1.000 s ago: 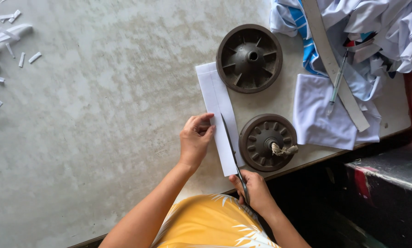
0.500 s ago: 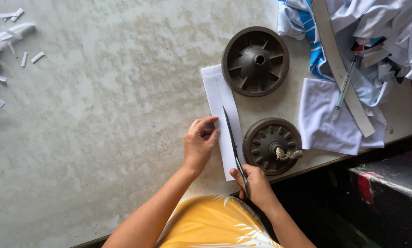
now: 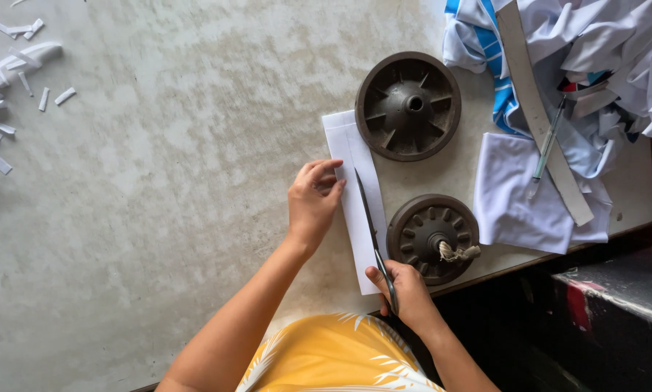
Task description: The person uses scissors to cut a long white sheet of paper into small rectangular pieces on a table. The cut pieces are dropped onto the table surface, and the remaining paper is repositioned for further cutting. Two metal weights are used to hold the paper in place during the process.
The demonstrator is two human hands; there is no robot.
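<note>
A white strip of material (image 3: pixel 346 156) lies on the grey table (image 3: pixel 159 189), running from the near edge toward the far side. My left hand (image 3: pixel 313 202) presses flat on its left side. My right hand (image 3: pixel 406 296) grips a pair of scissors (image 3: pixel 373 236) at the table's near edge; the blades point away from me along the strip, just right of my left fingers. Two dark round ribbed discs sit to the right of the strip: a larger one (image 3: pixel 408 105) farther away, and a smaller one (image 3: pixel 433 238) with a knot of cord at its centre.
A pile of white and blue fabric (image 3: pixel 558 80) fills the far right, with a long grey flat strip (image 3: pixel 536 109) and a pen (image 3: pixel 545 149) lying on it. Small white offcuts (image 3: pixel 2 87) are scattered at the far left. A dark ledge (image 3: pixel 616 305) lies beyond the table's right edge.
The scissors sit a little farther along the strip. Both hands stay in nearly the same place, and the view has shifted slightly.
</note>
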